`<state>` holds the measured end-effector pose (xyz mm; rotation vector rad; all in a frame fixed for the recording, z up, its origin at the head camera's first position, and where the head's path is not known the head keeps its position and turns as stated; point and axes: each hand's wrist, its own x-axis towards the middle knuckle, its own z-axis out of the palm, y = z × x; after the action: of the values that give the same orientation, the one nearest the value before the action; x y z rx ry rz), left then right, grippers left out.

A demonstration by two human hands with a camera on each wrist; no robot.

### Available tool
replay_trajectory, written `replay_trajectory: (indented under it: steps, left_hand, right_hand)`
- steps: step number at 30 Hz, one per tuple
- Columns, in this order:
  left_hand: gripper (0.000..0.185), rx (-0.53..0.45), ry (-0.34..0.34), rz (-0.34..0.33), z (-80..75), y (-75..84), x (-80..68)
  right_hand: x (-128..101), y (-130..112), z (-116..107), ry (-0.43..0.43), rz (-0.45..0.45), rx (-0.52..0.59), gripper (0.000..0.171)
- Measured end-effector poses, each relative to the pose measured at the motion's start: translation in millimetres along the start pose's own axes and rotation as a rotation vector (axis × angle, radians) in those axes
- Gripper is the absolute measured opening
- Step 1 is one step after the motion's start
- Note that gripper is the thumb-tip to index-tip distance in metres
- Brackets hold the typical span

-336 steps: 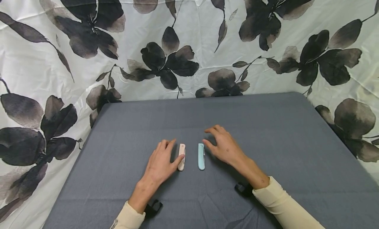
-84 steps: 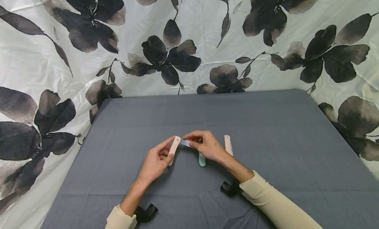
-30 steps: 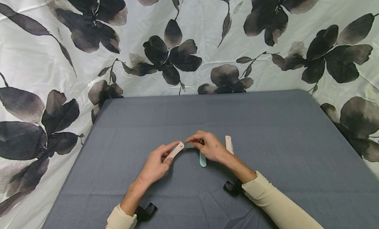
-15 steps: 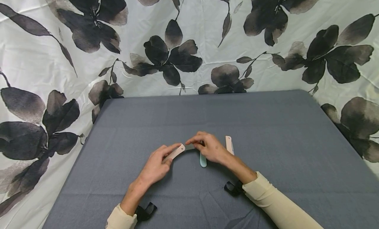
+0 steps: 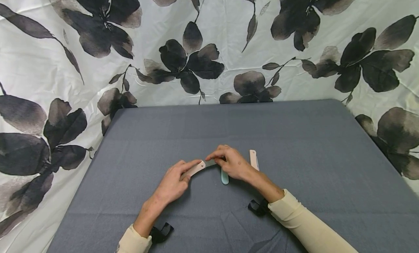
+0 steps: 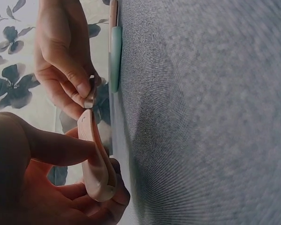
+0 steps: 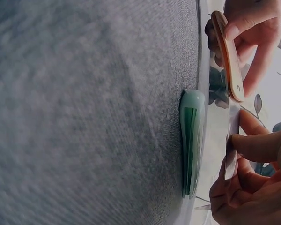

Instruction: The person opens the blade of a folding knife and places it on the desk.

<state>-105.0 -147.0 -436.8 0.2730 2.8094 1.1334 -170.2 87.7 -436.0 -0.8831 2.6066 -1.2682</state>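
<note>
My left hand (image 5: 172,180) grips the pale pink handle of a folding knife (image 6: 96,159) between thumb and fingers, raised over the table. From the handle's end a metal blade (image 7: 233,122) extends rightward, nearly in line with it. My right hand (image 5: 231,162) pinches the blade between thumb and fingers, covering its far part. Under the right hand lies a mint green folding knife (image 7: 193,140) with its blade folded in; the hand hides its upper half in the head view. Right of that hand rests another pink folding knife (image 5: 253,160), partly behind the wrist.
A grey cloth (image 5: 278,129) covers the table, with creases (image 5: 252,235) near the front. Behind the far edge hangs a white curtain (image 5: 229,13) with dark flowers. Black wrist straps (image 5: 258,207) stick out beneath both forearms.
Eleven seconds ago a pink and a mint knife lay between the hands. The pink one has since been picked up and its blade swung out; lately the handle has tilted flatter.
</note>
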Motion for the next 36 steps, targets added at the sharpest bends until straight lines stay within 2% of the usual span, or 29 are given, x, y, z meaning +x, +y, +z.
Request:
replay_trajectory:
  steps: [11, 25, 28, 32, 36]
  left_hand:
    - [0.066, 0.027, -0.026, 0.019, -0.2, 0.7, -0.7]
    - [0.064, 0.049, -0.064, 0.054, -3.5, 0.7, -0.9]
    - [0.063, 0.014, -0.064, 0.050, -4.4, -0.4, -1.7]
    - [0.060, -0.050, -0.069, 0.047, -4.3, -2.6, -3.6]
    - [0.058, -0.103, -0.070, 0.069, -2.4, -3.1, -4.6]
  right_hand:
    - [-0.6, -1.2, -0.9, -0.010, -0.022, -0.024, 0.026]
    - [0.4, -3.4, -5.5, -0.045, 0.002, -0.026, 0.025]
    - [2.1, -3.6, -6.5, -0.034, 0.017, 0.016, 0.024]
    - [5.7, -3.8, -9.7, -0.014, 0.063, 0.124, 0.022]
    - [10.5, -1.3, -12.5, 0.011, 0.100, 0.218, 0.020]
